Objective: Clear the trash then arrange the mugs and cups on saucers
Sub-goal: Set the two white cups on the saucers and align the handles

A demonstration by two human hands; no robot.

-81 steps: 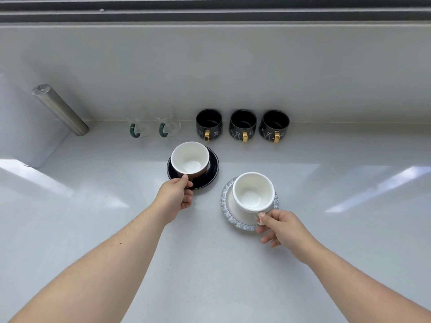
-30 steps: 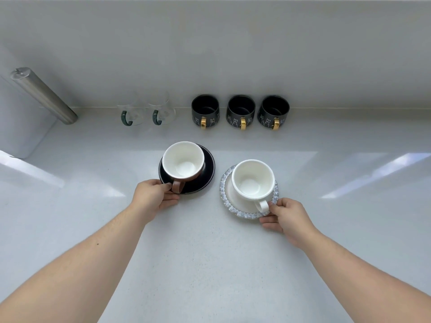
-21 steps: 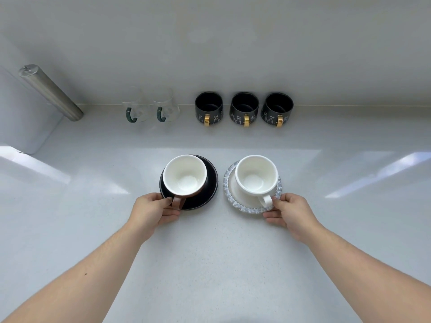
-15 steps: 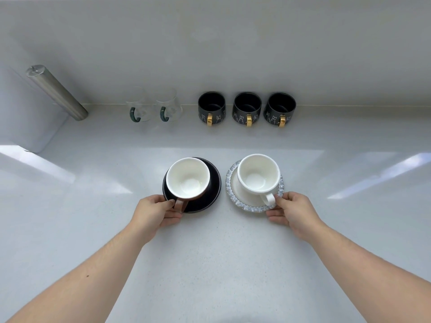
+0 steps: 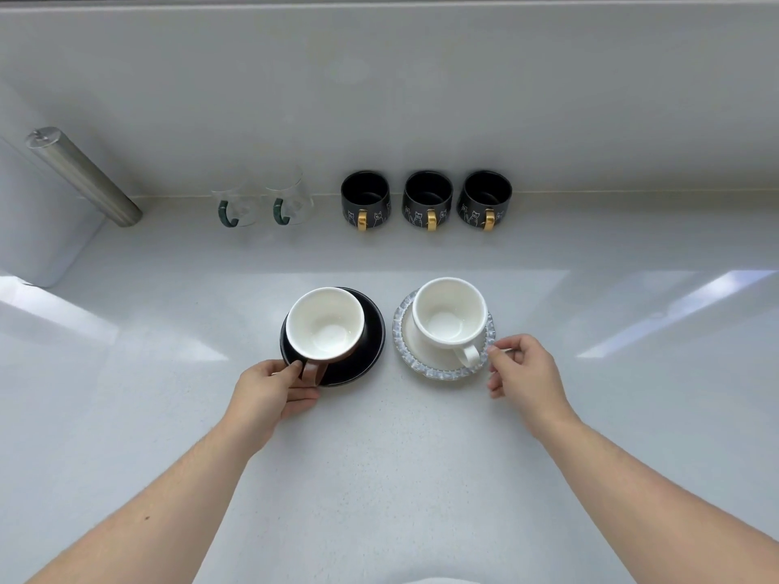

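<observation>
A brown cup [image 5: 326,326] with a white inside stands on a black saucer [image 5: 371,339], its handle turned toward me. My left hand [image 5: 272,396] grips that saucer's near-left rim, thumb on top beside the handle. To the right, a white cup [image 5: 449,311] stands on a blue-grey patterned saucer [image 5: 438,368], its handle pointing near-right. My right hand [image 5: 527,373] pinches this saucer's right rim between thumb and forefinger. The two saucers sit side by side, a small gap apart.
Along the back wall stand three black mugs with gold handles [image 5: 428,202] and, left of them, two clear glass cups with green handles [image 5: 263,200]. A steel cylinder [image 5: 82,174] leans at the far left over a white appliance [image 5: 38,229]. The white counter [image 5: 379,478] stretches toward me.
My hands went from the cups to the saucer rims. Both cup handles now face me, and the two saucers have been slid level, side by side.
</observation>
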